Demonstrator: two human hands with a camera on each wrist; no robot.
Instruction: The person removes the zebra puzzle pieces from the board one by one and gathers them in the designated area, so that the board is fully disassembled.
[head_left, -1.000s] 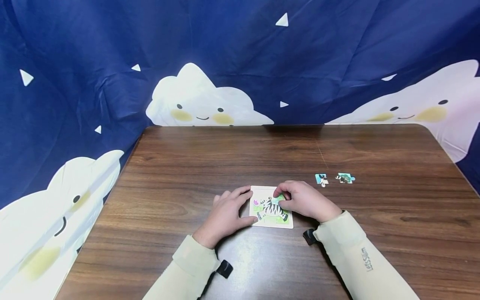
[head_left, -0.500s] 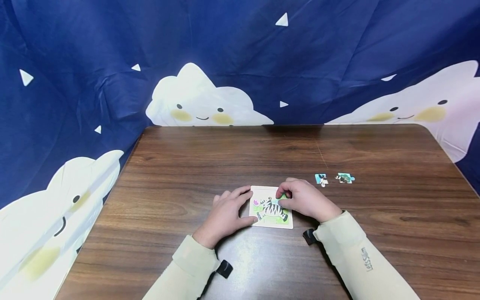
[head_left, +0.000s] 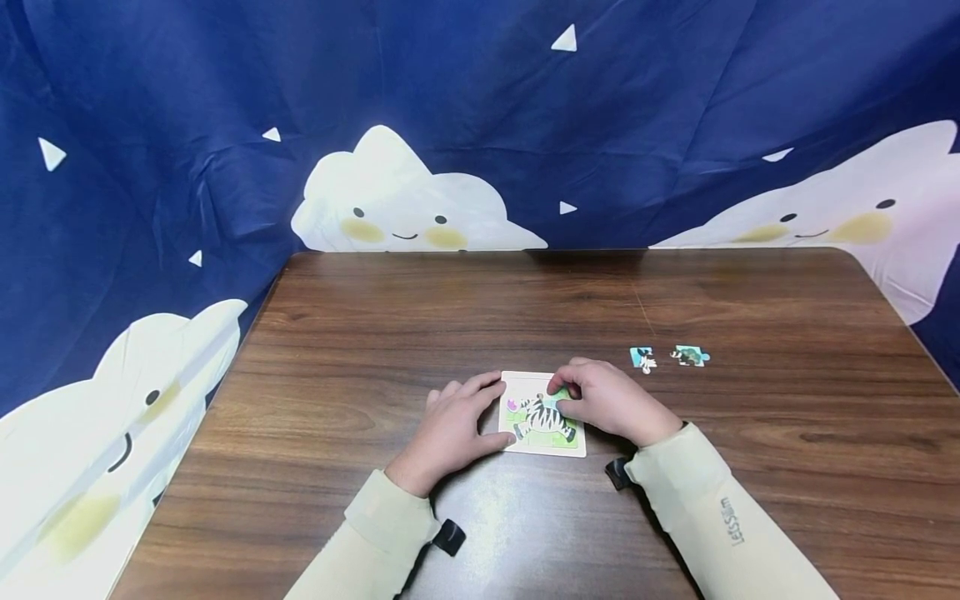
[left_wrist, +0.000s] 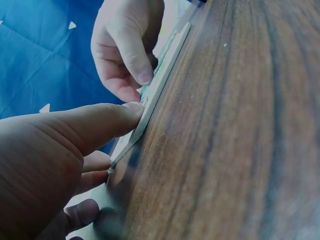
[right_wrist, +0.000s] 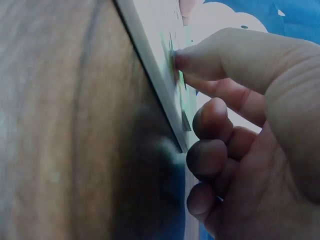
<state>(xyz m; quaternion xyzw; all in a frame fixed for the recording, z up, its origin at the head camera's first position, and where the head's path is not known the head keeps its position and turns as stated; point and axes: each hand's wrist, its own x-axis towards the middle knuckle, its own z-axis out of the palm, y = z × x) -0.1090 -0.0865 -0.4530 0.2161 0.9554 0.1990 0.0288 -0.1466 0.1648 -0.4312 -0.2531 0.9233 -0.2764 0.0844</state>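
In the head view a square jigsaw board (head_left: pixel 542 450) with a zebra picture and a pale border lies on the table. My left hand (head_left: pixel 453 429) rests at its left side, thumb on the lower left corner and fingertips by the upper left corner. Over the board's upper right part my right hand (head_left: pixel 607 402) pinches a light blue puzzle piece (head_left: pixel 551 402) between thumb and index finger. The right wrist view has the thumb (right_wrist: pixel 200 60) right at the board's surface, with the other fingers curled beside it. The right hand covers part of the picture.
Two loose puzzle pieces lie to the right of the board: a blue one with black and white (head_left: pixel 642 359) and a blue-green one (head_left: pixel 690 356). The brown wooden table (head_left: pixel 375 333) ends at a blue cloth (head_left: pixel 465 83) with clouds.
The right hand's fingertips shift slightly to the right and then back left over the board's upper right part. The left hand and the loose pieces stay where they were.
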